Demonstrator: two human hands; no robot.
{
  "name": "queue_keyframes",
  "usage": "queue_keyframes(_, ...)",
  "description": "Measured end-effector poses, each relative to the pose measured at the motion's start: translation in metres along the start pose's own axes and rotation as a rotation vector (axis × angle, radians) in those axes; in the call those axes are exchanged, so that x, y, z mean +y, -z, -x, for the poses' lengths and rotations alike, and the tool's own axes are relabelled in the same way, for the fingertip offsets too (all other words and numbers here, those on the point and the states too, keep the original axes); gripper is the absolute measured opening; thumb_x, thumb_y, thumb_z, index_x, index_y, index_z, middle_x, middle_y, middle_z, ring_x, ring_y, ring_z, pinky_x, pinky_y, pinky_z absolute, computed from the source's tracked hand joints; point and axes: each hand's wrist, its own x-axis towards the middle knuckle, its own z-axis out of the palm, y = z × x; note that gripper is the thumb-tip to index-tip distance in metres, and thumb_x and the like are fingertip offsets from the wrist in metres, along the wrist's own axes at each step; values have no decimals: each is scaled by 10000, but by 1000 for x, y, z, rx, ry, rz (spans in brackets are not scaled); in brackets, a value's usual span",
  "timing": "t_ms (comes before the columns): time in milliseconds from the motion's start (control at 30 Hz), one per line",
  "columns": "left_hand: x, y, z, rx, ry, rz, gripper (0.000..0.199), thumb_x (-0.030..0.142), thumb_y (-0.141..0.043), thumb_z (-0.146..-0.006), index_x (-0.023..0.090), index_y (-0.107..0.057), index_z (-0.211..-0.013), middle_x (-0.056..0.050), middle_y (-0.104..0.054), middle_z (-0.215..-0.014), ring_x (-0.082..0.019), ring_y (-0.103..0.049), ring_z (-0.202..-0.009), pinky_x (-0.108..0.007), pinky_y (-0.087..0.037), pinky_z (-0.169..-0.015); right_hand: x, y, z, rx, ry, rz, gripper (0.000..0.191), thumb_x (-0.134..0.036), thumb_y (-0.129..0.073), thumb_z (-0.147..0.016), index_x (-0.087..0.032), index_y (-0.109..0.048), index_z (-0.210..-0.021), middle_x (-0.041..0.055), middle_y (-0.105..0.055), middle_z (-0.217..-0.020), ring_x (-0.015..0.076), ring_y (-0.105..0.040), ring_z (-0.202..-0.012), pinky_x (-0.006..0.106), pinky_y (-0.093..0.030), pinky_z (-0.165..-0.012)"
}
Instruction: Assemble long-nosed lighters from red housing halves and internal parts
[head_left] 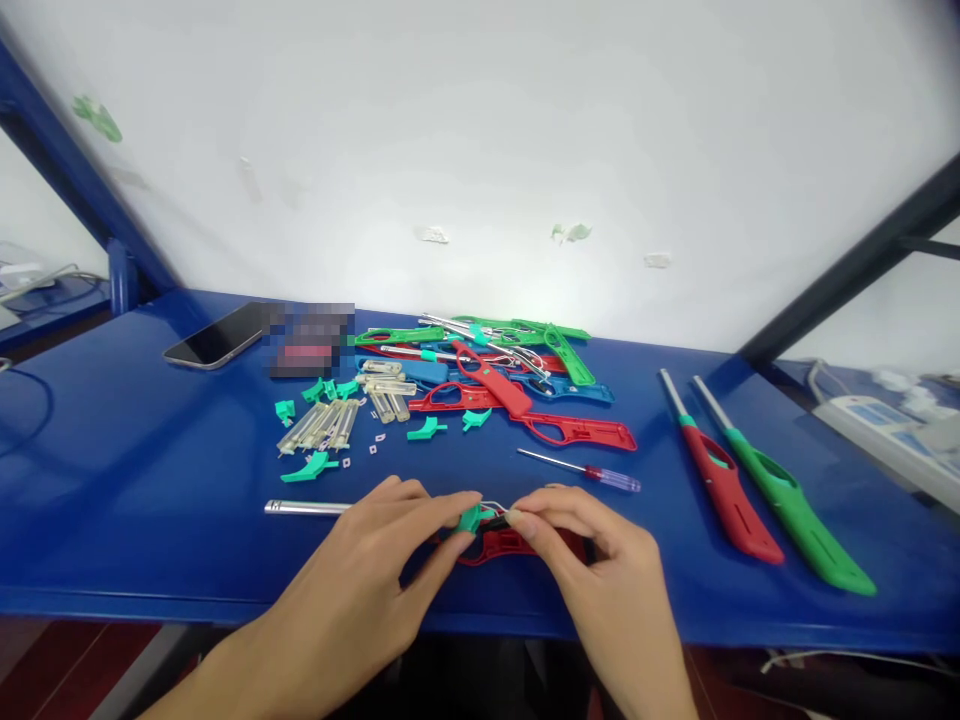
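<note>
Over the near edge of the table, my left hand (390, 545) pinches a teal trigger (469, 519) between thumb and forefinger. Close beside it, the thumb and fingers of my right hand (592, 550) are closed at the end of a small black part (493, 523); a thin white wire (491, 504) runs nearby. Beneath both hands lies a red lighter handle half (504, 543), partly covered by my fingers. A silver lighter tube (307, 508) sticks out to the left from behind my left hand.
Behind my hands lie a screwdriver (611, 478), teal triggers (427, 429), clear fuel tanks (321, 425) and piled lighter shells (491, 385). Whole lighters, red (731, 490) and green (802, 515), lie at right. A phone (223, 336) rests at back left, before the white wall (480, 150).
</note>
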Motion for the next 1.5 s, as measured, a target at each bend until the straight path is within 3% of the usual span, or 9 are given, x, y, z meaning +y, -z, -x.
queue_keyframes(367, 4, -4, 1, 17, 4, 20, 277, 317, -556, -1093, 280, -748, -1290, -13, -840, -1100, -213, -785, -900, -362, -630, -931, -6, 0, -1, -20, 60, -21, 137, -254, -833, -857, -357, -825, -766, -79, -817, -780, 147, -746, -737, 219, -576, -716)
queue_keyframes(667, 5, -3, 0, 42, -17, 29, 276, 286, -525, -1107, 254, -734, -1284, 5, -841, -1050, -182, -798, -861, -397, -625, -1034, -3, 3, 0, -36, 51, -43, 127, -273, -876, -818, -394, -843, -797, -88, -834, -796, 171, -761, -794, 277, -583, -805)
queue_keyframes(800, 4, -3, 1, 57, -48, -22, 268, 310, -508, -1120, 244, -727, -1259, -3, -842, -1097, -182, -806, -891, -379, -618, -1045, -3, 4, 0, -53, 53, -53, 142, -259, -871, -824, -397, -844, -804, -91, -831, -798, 161, -756, -787, 260, -579, -776)
queue_keyframes(900, 4, -5, 1, 111, -90, -78, 284, 332, -476, -1135, 241, -720, -1246, -7, -841, -1130, -189, -813, -939, -366, -617, -1036, -2, 3, 1, -59, 50, -57, 141, -252, -872, -827, -390, -846, -816, -85, -828, -809, 148, -756, -793, 225, -583, -747)
queue_keyframes(1067, 5, -4, 1, 156, -124, -69, 257, 289, -491, -1130, 236, -707, -1258, 13, -840, -1072, -148, -794, -856, -309, -606, -986, -1, 3, 1, -35, 37, -65, 122, -248, -882, -813, -366, -849, -809, -71, -826, -815, 138, -759, -788, 192, -589, -730)
queue_keyframes(1500, 4, 5, -1, 58, -38, 87, 260, 197, -583, -1071, 350, -703, -1243, 133, -809, -1026, -82, -719, -800, -238, -509, -867, 0, 4, 0, -79, 57, -69, 130, -247, -881, -841, -372, -845, -837, -76, -822, -833, 132, -764, -789, 191, -595, -736)
